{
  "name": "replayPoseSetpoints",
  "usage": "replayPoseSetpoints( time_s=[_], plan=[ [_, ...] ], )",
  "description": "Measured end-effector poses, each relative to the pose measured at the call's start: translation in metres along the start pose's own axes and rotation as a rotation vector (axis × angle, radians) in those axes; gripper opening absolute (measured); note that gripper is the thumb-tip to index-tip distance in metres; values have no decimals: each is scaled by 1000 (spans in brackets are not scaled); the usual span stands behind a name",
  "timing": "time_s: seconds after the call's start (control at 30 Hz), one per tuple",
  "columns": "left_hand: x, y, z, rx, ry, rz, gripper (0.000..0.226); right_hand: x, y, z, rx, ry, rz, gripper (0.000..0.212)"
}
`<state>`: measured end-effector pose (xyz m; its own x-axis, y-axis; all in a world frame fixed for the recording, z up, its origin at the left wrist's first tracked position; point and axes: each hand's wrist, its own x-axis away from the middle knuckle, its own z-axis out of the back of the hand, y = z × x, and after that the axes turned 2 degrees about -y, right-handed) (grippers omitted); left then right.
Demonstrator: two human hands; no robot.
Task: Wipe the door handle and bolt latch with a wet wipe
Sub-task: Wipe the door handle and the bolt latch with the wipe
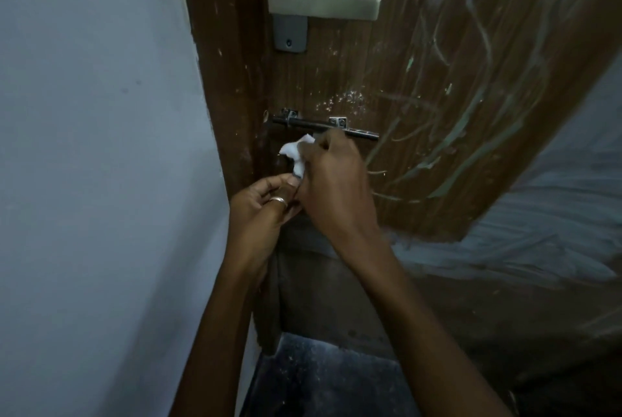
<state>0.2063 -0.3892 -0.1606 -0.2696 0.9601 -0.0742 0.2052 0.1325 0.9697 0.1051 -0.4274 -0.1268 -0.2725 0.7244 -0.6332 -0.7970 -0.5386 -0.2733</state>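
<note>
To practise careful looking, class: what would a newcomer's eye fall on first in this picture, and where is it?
The bright white wet wipe, held between the left hand and right hand just below the dark bolt latch, stands out most against the brown door. Above it, the pale metal door handle juts to the right, and pale greenish scribbles run across the door's right side.

Brown wood-grain door (pixel 420 86) fills the centre and upper right of the frame, with pale scribbles (pixel 479 26) on its right part. Door handle (pixel 324 7): flat metal lever, horizontal, upper centre, on a grey backplate (pixel 290 36). Bolt latch (pixel 313 125): dark horizontal bar through two screwed brackets (pixel 337 121), mid-frame. Dark speckled floor (pixel 323 379) at the bottom.
</note>
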Motion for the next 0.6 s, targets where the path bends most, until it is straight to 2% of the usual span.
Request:
replayPoseSetpoints(
  time_s=[0.1, 0.2, 0.4, 0.5, 0.6],
  plan=[
    [0, -2, 4, -80, -19, 1, 23, 26, -4, -7, 9, -35, -39, 34],
    [0, -5, 6, -142, -18, -1, 26, 39, -3, 1, -53, -82, -38, 29],
    [-6, 1, 3, -43, 28, 58, 23, -3, 8, 26, -138, 184, -16, 25],
    [-4, 3, 0, -33, 32, 51, 24, -18, 10, 12, -81, 88, -4, 23],
    [-4, 8, -3, 13, 45, 74, 46, -2, 5, -2, -30, 46, -1, 27]
  ],
)
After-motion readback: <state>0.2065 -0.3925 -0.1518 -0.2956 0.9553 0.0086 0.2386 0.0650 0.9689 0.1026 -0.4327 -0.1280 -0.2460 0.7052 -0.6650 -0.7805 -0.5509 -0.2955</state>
